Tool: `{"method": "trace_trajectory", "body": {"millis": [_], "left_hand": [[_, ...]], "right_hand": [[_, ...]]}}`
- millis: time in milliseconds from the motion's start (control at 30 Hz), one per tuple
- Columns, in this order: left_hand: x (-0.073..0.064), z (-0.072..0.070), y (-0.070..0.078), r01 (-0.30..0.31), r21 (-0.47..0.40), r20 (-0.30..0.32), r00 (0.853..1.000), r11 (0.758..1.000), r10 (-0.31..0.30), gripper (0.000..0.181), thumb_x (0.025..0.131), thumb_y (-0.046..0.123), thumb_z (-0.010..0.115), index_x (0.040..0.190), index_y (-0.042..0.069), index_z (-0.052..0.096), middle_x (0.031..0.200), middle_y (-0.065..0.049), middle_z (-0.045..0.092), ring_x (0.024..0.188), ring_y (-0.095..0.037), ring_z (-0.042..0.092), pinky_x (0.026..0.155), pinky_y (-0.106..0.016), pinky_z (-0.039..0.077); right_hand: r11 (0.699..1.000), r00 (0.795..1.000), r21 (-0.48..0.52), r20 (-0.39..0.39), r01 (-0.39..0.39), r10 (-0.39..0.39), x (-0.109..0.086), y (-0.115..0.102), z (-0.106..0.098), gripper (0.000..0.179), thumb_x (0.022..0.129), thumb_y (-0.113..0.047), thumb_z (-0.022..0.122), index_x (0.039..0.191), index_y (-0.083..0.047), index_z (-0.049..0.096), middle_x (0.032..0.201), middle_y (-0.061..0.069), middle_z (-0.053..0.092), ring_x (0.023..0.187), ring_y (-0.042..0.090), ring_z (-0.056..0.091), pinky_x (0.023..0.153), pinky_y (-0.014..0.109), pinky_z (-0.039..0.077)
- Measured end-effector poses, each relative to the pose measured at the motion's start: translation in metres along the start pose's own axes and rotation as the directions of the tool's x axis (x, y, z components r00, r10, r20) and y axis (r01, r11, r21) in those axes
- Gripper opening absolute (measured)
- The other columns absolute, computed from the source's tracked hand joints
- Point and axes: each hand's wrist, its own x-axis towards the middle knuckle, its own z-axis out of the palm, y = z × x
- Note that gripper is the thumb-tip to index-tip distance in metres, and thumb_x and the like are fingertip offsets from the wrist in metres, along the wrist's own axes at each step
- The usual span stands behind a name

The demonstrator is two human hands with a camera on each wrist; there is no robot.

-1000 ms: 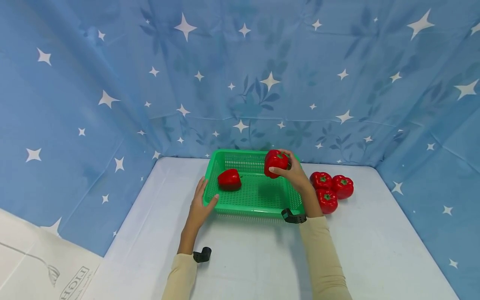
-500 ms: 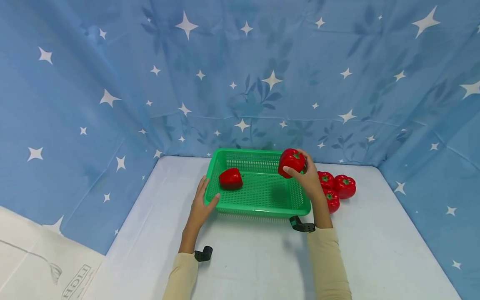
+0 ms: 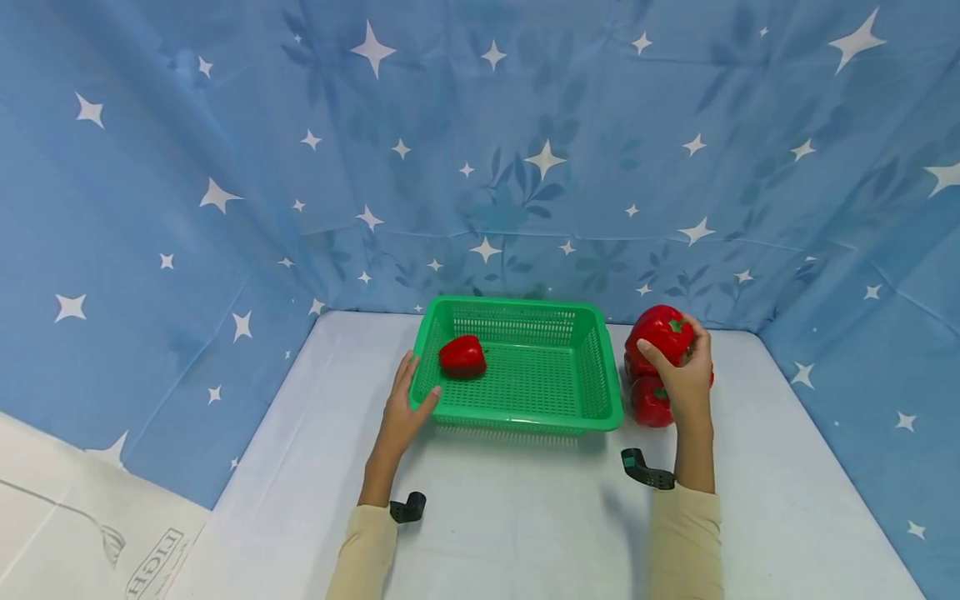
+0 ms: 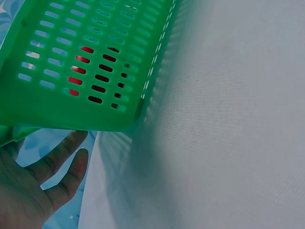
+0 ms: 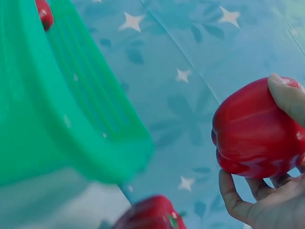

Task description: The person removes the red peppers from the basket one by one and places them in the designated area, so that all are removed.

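My right hand [image 3: 692, 385] grips a red bell pepper [image 3: 658, 335] with a green stem, held right of the green plastic basket [image 3: 611, 375]. In the right wrist view, the thumb presses one side of this pepper [image 5: 259, 129] and the fingers support it from below. Beneath that hand, several red peppers [image 3: 651, 407] sit close together on the table, partly hidden. Another red pepper [image 3: 462, 360] lies on its side inside the basket, toward the left. My left hand [image 3: 397, 421] rests at the basket's front left corner, fingers straight and spread, holding nothing else.
A white-covered table [image 3: 495, 508] carries the basket and the peppers. Blue star-print cloth [image 3: 480, 167] hangs behind the table and along both sides, close to the basket's back rim. Black cameras [image 3: 647, 471] sit on both wrists.
My right hand has carried the pepper rightward, out from over the basket to above the peppers on the table. My left hand and the pepper in the basket have stayed in place.
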Motion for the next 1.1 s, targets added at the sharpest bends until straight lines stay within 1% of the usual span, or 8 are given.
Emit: {"method": "trace_trajectory", "body": {"millis": [200, 333, 500, 533, 667, 800, 900, 1100], "left_hand": [[0.0, 0.0, 0.0, -0.001, -0.003, 0.003, 1.0, 1.0, 0.001, 0.073, 0.095, 0.042, 0.06, 0.155, 0.016, 0.027, 0.165, -0.002, 0.014, 0.152, -0.021, 0.013, 0.119, -0.056, 0.02], [0.001, 0.0, 0.0, 0.005, -0.002, 0.004, 1.0, 1.0, -0.005, 0.073, 0.096, 0.041, 0.06, 0.155, 0.016, 0.027, 0.165, 0.001, 0.013, 0.152, -0.021, 0.013, 0.119, -0.056, 0.02], [0.001, 0.0, 0.0, 0.012, 0.003, 0.007, 1.0, 1.0, -0.012, 0.073, 0.096, 0.042, 0.06, 0.155, 0.018, 0.027, 0.165, 0.007, 0.012, 0.152, -0.02, 0.012, 0.119, -0.056, 0.02], [0.001, 0.0, 0.0, 0.01, 0.005, 0.007, 1.0, 1.0, -0.01, 0.073, 0.096, 0.043, 0.06, 0.155, 0.017, 0.027, 0.165, 0.006, 0.012, 0.152, -0.02, 0.013, 0.119, -0.056, 0.02], [0.001, 0.0, 0.0, 0.004, 0.006, 0.002, 1.0, 1.0, -0.004, 0.072, 0.096, 0.041, 0.06, 0.155, 0.016, 0.027, 0.165, 0.001, 0.013, 0.152, -0.02, 0.013, 0.119, -0.056, 0.02], [0.001, -0.001, 0.001, 0.003, 0.005, 0.002, 1.0, 1.0, -0.003, 0.072, 0.096, 0.04, 0.06, 0.155, 0.015, 0.027, 0.165, 0.003, 0.012, 0.152, -0.02, 0.013, 0.119, -0.055, 0.021], [0.001, -0.001, 0.002, 0.005, 0.001, 0.002, 1.0, 1.0, -0.005, 0.072, 0.096, 0.038, 0.06, 0.155, 0.015, 0.027, 0.165, 0.005, 0.012, 0.152, -0.021, 0.013, 0.119, -0.056, 0.021], [0.001, 0.0, 0.001, 0.012, 0.018, 0.003, 1.0, 1.0, -0.012, 0.072, 0.096, 0.037, 0.061, 0.155, 0.015, 0.026, 0.165, -0.002, 0.014, 0.152, -0.022, 0.013, 0.119, -0.055, 0.02]], "right_hand": [[0.996, 0.99, 0.081, -0.136, 0.033, -0.022, -0.004, 0.013, -0.028, 0.079, 0.081, -0.014, 0.08, 0.145, -0.027, 0.034, 0.147, -0.003, 0.041, 0.135, 0.016, 0.037, 0.104, 0.029, 0.047], [0.997, 0.98, 0.081, -0.198, -0.008, 0.024, -0.007, 0.025, -0.045, 0.079, 0.082, -0.017, 0.08, 0.145, -0.027, 0.033, 0.15, -0.003, 0.038, 0.139, 0.016, 0.034, 0.11, 0.034, 0.041], [0.997, 0.965, 0.026, -0.251, -0.077, 0.081, -0.014, 0.043, -0.06, 0.079, 0.084, -0.022, 0.078, 0.147, -0.028, 0.031, 0.155, -0.002, 0.033, 0.145, 0.018, 0.029, 0.113, 0.042, 0.035], [0.996, 0.962, 0.012, -0.257, -0.091, 0.091, -0.016, 0.047, -0.062, 0.079, 0.084, -0.023, 0.077, 0.148, -0.028, 0.03, 0.156, -0.002, 0.032, 0.146, 0.017, 0.028, 0.113, 0.042, 0.035], [0.99, 0.956, -0.028, -0.264, -0.137, 0.125, -0.02, 0.062, -0.069, 0.08, 0.086, -0.025, 0.076, 0.149, -0.029, 0.027, 0.158, -0.002, 0.027, 0.149, 0.018, 0.022, 0.114, 0.044, 0.034], [0.975, 0.954, -0.107, -0.251, -0.196, 0.165, -0.023, 0.077, -0.076, 0.082, 0.087, -0.03, 0.074, 0.151, -0.031, 0.024, 0.16, -0.002, 0.024, 0.15, 0.02, 0.019, 0.114, 0.046, 0.034], [0.952, 0.954, -0.189, -0.228, -0.242, 0.197, -0.026, 0.088, -0.081, 0.084, 0.088, -0.034, 0.073, 0.154, -0.033, 0.02, 0.162, 0.002, 0.019, 0.151, 0.025, 0.017, 0.113, 0.05, 0.034], [0.906, 0.958, -0.325, -0.177, -0.273, 0.225, -0.03, 0.106, -0.093, 0.088, 0.089, -0.034, 0.071, 0.157, -0.031, 0.015, 0.164, 0.009, 0.015, 0.149, 0.036, 0.017, 0.11, 0.059, 0.034]]}}
